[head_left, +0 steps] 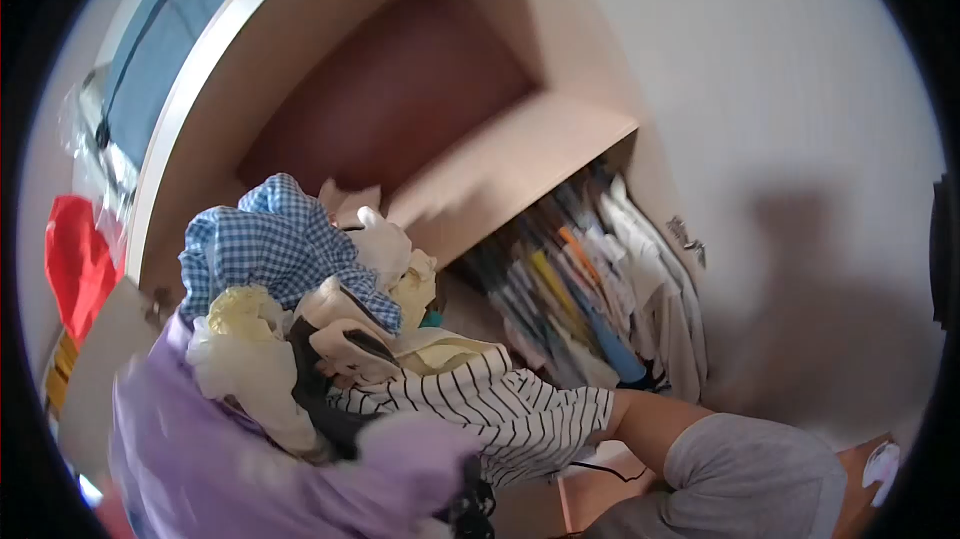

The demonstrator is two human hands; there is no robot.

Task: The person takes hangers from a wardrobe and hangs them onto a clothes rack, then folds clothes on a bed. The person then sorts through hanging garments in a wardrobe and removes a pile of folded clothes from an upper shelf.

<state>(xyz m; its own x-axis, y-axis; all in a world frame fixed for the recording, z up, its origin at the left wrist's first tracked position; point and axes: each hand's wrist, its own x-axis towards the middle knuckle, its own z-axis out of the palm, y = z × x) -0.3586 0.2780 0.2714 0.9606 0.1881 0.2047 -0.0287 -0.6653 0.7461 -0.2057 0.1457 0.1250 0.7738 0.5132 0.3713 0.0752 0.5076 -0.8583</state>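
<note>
A heap of clothes fills the lower left, close to me. On top lies a blue-and-white gingham garment. Below it are a sheer white and pale-yellow piece and beige items with dark linings. A lilac garment, smeared by motion, covers the front. Beside the heap is a black-and-white striped garment. Neither my left hand nor my right hand can be made out. Small skin-toned shapes under the beige items may be fingertips, but I cannot tell whose.
Behind the heap stands a wooden cabinet with a shelf. Several clothes hang below it. A bare limb and grey shorts show at lower right. A red cloth is at far left, and a pale wall rises right.
</note>
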